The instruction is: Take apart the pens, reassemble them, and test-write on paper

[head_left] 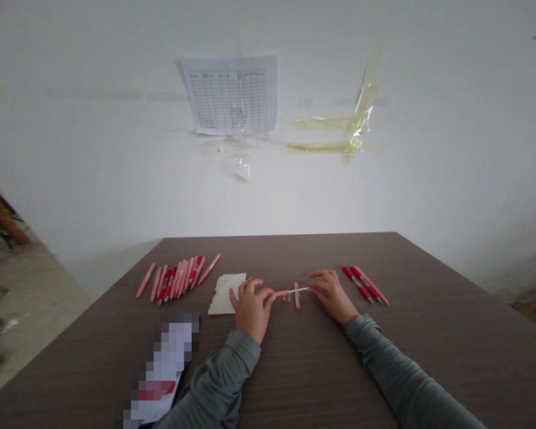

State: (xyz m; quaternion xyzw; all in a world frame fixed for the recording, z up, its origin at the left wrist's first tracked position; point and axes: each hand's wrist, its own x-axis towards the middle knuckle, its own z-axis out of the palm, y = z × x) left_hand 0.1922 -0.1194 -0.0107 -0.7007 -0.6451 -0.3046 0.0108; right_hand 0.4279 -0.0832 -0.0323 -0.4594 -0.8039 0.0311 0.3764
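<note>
My left hand (pixel 252 307) pinches a pink pen barrel (pixel 281 293) near the middle of the table. A thin whitish refill (pixel 298 289) runs from the barrel's right end to the fingertips of my right hand (pixel 331 295), which are closed on its far end. Just beneath the refill, a pink pen part (pixel 297 297) lies upright in the view, with small pieces beside it. Left of my left hand is a cream paper sheet (pixel 226 294), partly behind the fingers.
Several pink and red pens (pixel 178 279) lie in a row at the left. More pens (pixel 365 285) lie at the right. A pixelated object (pixel 165 369) is at the front left of the brown table (pixel 295 381). The wall behind bears a printed sheet (pixel 232 95).
</note>
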